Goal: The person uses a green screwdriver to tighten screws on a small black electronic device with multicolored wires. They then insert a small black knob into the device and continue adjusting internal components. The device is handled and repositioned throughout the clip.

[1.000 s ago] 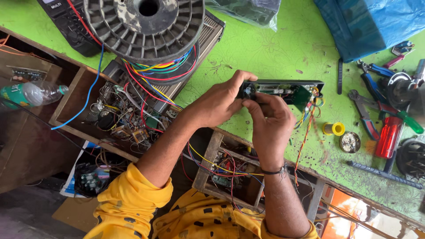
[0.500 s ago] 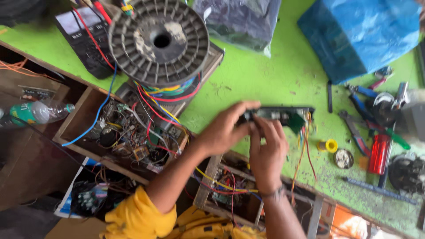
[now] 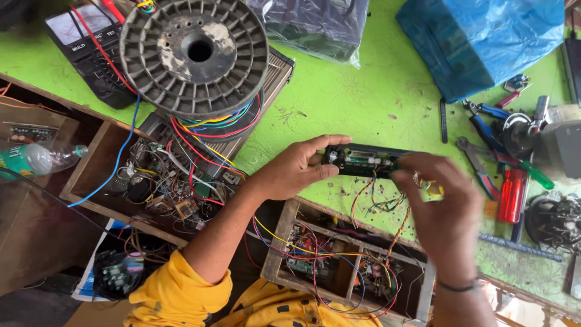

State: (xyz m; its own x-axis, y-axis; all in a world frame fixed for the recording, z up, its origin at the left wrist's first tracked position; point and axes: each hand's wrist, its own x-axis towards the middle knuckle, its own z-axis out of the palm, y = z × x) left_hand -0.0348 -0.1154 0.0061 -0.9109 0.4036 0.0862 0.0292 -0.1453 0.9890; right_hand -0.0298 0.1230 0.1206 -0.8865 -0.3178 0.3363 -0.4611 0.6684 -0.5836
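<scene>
Since the earlier frame, the right hand [image 3: 445, 206] has slid off the board and blurs, fingers loosely spread, at lower right. At centre frame, the left hand [image 3: 296, 169] pinches the narrow green circuit board [image 3: 360, 162], wires dangling, above the green table [image 3: 339, 97].

Single head view, looking steeply down, close over workbench [image 3: 339, 91].
</scene>
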